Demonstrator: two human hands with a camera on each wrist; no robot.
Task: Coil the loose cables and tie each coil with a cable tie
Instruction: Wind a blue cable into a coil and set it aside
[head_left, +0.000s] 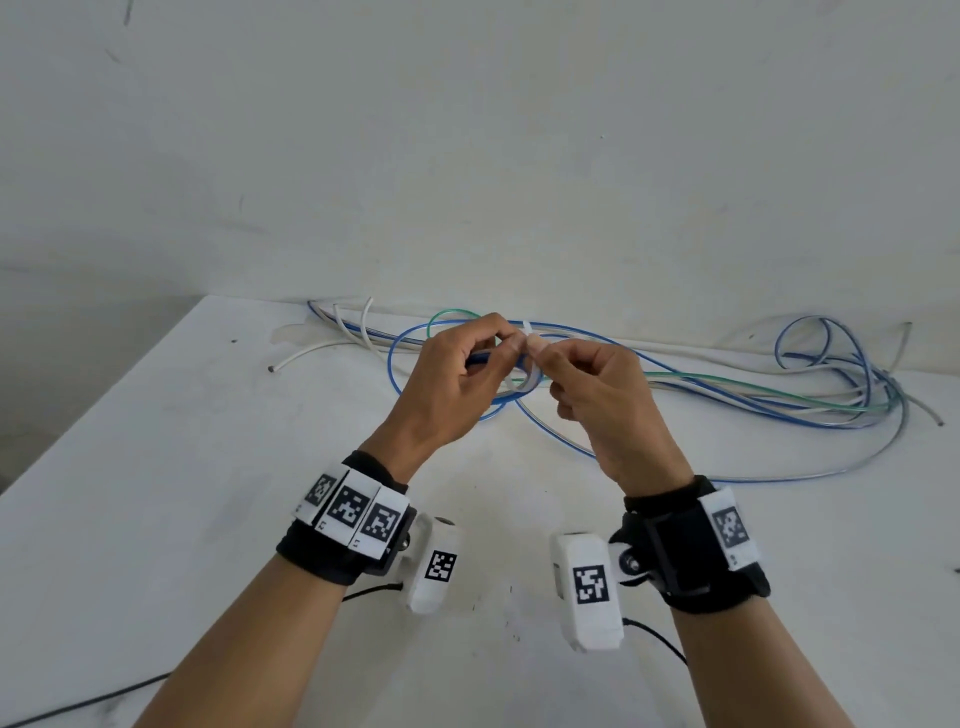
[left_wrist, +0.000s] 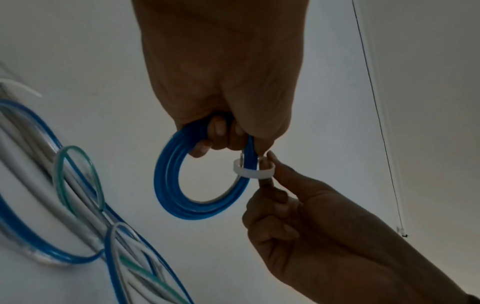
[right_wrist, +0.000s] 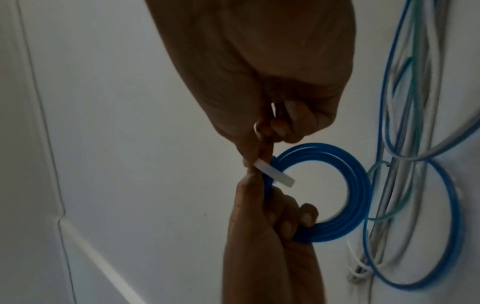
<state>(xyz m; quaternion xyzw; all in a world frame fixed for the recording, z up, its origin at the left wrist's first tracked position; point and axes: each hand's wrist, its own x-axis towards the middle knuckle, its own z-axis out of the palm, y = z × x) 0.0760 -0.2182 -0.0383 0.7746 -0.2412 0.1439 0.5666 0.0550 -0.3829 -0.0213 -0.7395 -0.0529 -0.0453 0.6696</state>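
Above the middle of the white table (head_left: 156, 519), my left hand (head_left: 457, 374) grips a small blue cable coil (left_wrist: 168, 185), its fingers curled round several turns. A white cable tie (left_wrist: 253, 170) loops round the coil's side. My right hand (head_left: 587, 384) pinches that cable tie (right_wrist: 272, 174) between thumb and forefinger, right beside the left fingertips. In the right wrist view the blue coil (right_wrist: 358, 185) hangs below the hands, and one flat end of the tie sticks out over its opening. In the head view the hands hide most of the coil.
Loose blue, green and white cables (head_left: 727, 400) sprawl along the table's far edge, bunched at the right (head_left: 841, 374). A white cable end (head_left: 291, 358) lies at the left. The white wall (head_left: 467, 130) rises behind. Black wrist-camera leads (head_left: 78, 706) trail over the near table.
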